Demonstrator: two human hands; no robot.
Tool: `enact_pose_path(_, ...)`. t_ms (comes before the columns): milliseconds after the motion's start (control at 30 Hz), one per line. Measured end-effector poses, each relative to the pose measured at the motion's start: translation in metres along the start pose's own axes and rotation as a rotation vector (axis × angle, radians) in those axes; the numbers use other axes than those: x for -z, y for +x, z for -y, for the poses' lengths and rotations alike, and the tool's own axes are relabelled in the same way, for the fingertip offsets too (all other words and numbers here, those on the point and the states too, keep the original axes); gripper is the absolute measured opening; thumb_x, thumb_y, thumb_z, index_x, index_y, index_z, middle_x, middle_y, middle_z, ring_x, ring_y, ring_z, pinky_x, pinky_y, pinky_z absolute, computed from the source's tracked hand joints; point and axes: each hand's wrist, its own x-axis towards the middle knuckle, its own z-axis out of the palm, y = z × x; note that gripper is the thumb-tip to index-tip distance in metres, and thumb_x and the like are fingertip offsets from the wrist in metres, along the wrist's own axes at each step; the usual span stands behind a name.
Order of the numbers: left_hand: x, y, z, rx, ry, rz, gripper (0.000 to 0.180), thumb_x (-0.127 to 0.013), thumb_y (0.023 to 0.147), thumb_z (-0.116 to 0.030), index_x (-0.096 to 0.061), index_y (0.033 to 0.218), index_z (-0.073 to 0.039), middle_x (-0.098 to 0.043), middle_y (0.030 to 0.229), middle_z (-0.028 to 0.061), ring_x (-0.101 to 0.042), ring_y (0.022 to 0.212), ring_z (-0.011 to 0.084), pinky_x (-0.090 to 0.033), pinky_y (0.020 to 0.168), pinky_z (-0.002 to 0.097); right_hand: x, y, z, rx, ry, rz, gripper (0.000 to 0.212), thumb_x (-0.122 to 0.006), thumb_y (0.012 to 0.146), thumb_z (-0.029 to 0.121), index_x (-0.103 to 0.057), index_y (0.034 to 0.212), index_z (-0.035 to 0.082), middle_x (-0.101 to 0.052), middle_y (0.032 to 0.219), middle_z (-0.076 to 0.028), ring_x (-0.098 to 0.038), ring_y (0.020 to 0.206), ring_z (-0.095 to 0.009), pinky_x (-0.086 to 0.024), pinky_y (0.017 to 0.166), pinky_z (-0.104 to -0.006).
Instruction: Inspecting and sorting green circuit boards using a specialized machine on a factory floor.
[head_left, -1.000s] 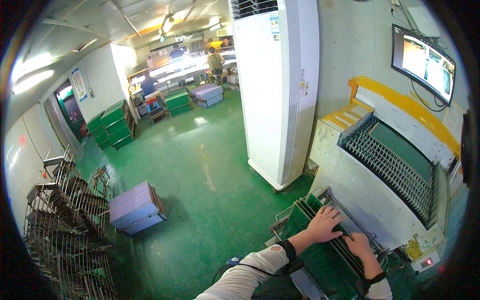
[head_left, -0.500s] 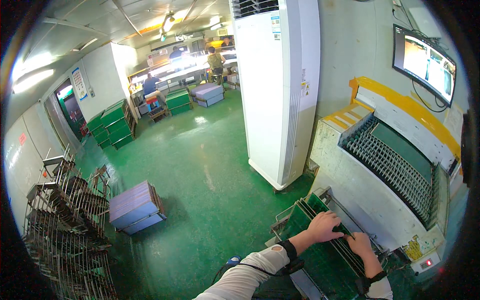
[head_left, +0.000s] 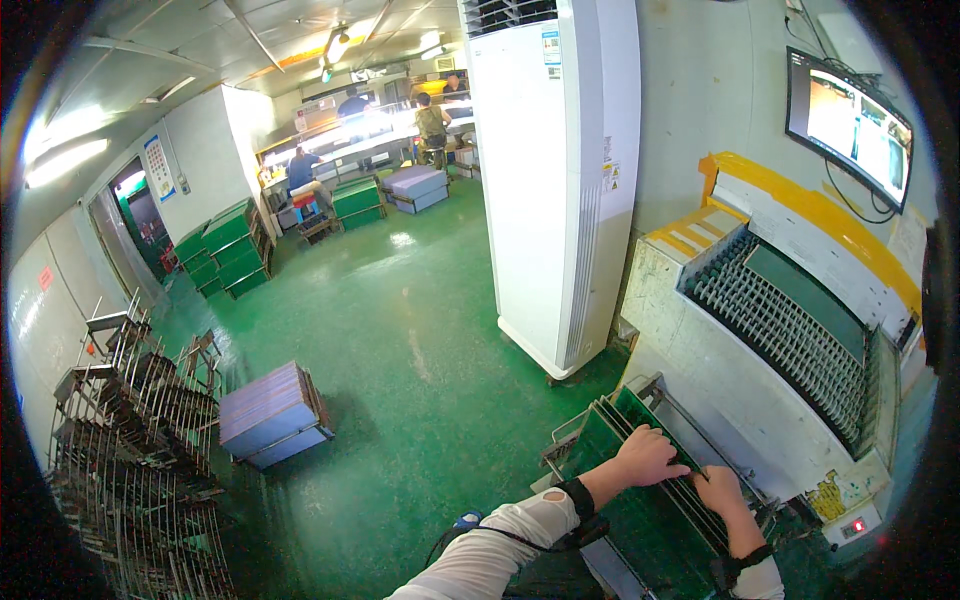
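At the lower right, a metal rack holds several thin green boards standing on edge, packed side by side. My left hand lies across the upper edges of the boards, its fingers bent over them and its thumb reaching toward the other hand. Close beside it, my right hand has its fingers curled at the same edges, its fingertips partly hidden. Both hands wear dark wrist bands, and a white sleeve covers my left forearm. I cannot make out how many boards the fingers grip.
A machine with a roller bed stands right of the rack, below a wall monitor. A tall white air conditioner rises ahead. Metal racks and a stack of pale boards stand left. Several people sit at far benches.
My left hand has shifted slightly toward me, and its fingers are more bent over the board edges. My right hand stays almost in place.
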Motion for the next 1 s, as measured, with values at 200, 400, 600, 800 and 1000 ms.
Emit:
enact_pose_path(200,0.001,0.000,0.000,0.005,0.006,0.032,0.065,-0.055,0.092,-0.069,-0.075,0.079,-0.009,-0.069,0.081,0.0101,-0.064,0.087,0.0300,-0.047,0.081,0.0438,0.000,0.002,0.000,0.016,-0.015,0.015,0.035,-0.066,0.093,0.033,-0.073,0.085,0.000,-0.067,0.084,-0.028,-0.066,0.081,-0.047,-0.051,0.072,-0.0518)
enact_pose_path(400,0.008,0.000,-0.002,0.017,-0.013,0.073,0.066,-0.056,0.090,-0.072,-0.076,0.081,-0.010,-0.069,0.082,0.0104,-0.064,0.090,0.0301,-0.047,0.083,0.0433,-0.002,0.002,-0.005,0.004,-0.038,0.007,0.037,-0.066,0.094,0.036,-0.072,0.085,0.000,-0.067,0.083,-0.028,-0.066,0.081,-0.047,-0.051,0.071,-0.0511)
enact_pose_path(600,0.009,-0.001,-0.002,0.017,-0.015,0.074,0.068,-0.057,0.087,-0.075,-0.076,0.081,-0.010,-0.069,0.082,0.0108,-0.064,0.089,0.0307,-0.047,0.083,0.0439,0.003,0.001,0.002,-0.014,-0.007,0.017,0.036,-0.068,0.092,0.036,-0.072,0.087,0.000,-0.067,0.084,-0.028,-0.066,0.081,-0.047,-0.051,0.073,-0.0509)
enact_pose_path(800,0.010,0.000,-0.003,0.026,-0.009,0.107,0.070,-0.056,0.086,-0.076,-0.076,0.080,-0.009,-0.069,0.081,0.0113,-0.065,0.089,0.0312,-0.047,0.082,0.0442,0.004,0.001,0.001,-0.030,-0.002,0.054,0.035,-0.072,0.088,0.036,-0.073,0.091,0.002,-0.067,0.085,-0.029,-0.067,0.084,-0.046,-0.052,0.075,-0.0503)
enact_pose_path(1000,0.014,-0.002,-0.004,0.022,-0.002,0.108,0.071,-0.056,0.087,-0.076,-0.077,0.080,-0.008,-0.070,0.081,0.0118,-0.066,0.089,0.0322,-0.048,0.081,0.0450,0.001,0.000,-0.001,-0.053,0.026,0.045,0.028,-0.073,0.085,0.030,-0.073,0.087,0.002,-0.069,0.085,-0.027,-0.068,0.083,-0.047,-0.053,0.074,-0.0531)
